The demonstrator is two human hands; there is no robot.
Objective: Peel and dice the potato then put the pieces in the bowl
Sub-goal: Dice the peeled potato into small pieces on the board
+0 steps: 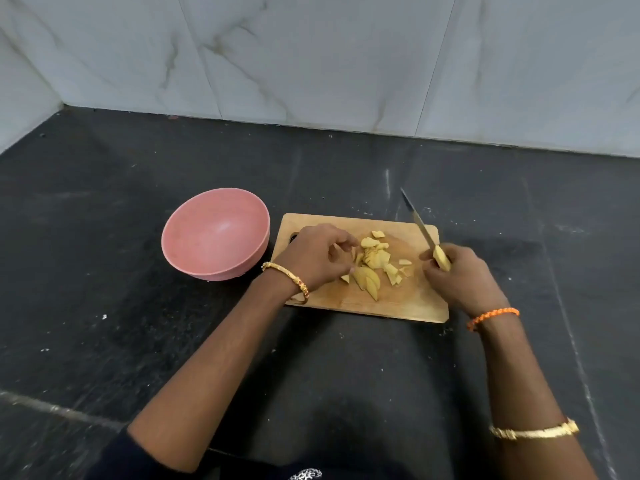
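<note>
The right hand (460,275) grips the knife (424,230) handle, blade raised. The left hand (318,258), fingers loosely curled, touches the potato pieces (372,268) on the cutting board (415,303). Risk: uneven slices scatter onto the counter (138,323) short of the pink bowl (214,233).

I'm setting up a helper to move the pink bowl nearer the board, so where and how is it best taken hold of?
Probably at the rim of the pink bowl, on its left, far from the left hand and the cutting board. The bowl stands upright, open and apparently empty, so a grip pinching the thin rim from above, one finger inside and one outside, should suit; the rounded outer wall looks harder to hold.
</note>
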